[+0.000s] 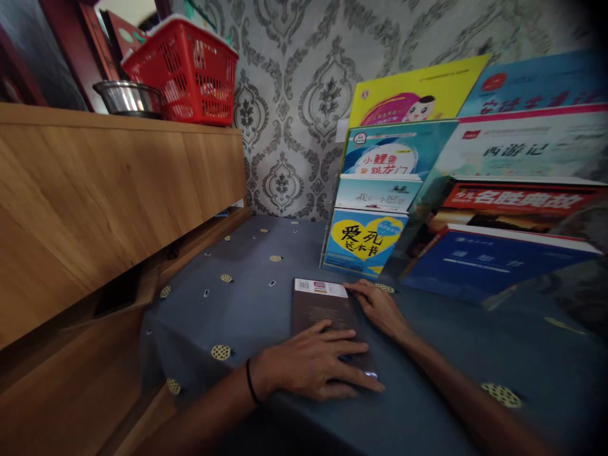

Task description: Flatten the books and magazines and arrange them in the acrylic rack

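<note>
A dark brown book (319, 310) lies on the blue-grey cloth, with a white strip bearing a barcode along its far end. My left hand (323, 361), a black band at its wrist, rests flat across the near part of the book with fingers spread, hiding much of it. At the far right corner my right hand (380, 307) has its fingertips closed on the book's edge; the fingers underneath are hidden.
Several books, such as a blue and yellow one (363, 244) and a dark blue one (494, 263), stand tiered against the patterned wall. On the left, a wooden cabinet (118, 183) carries a red basket (190, 76) and a metal bowl (130, 98). The cloth (247, 304) has pineapple prints.
</note>
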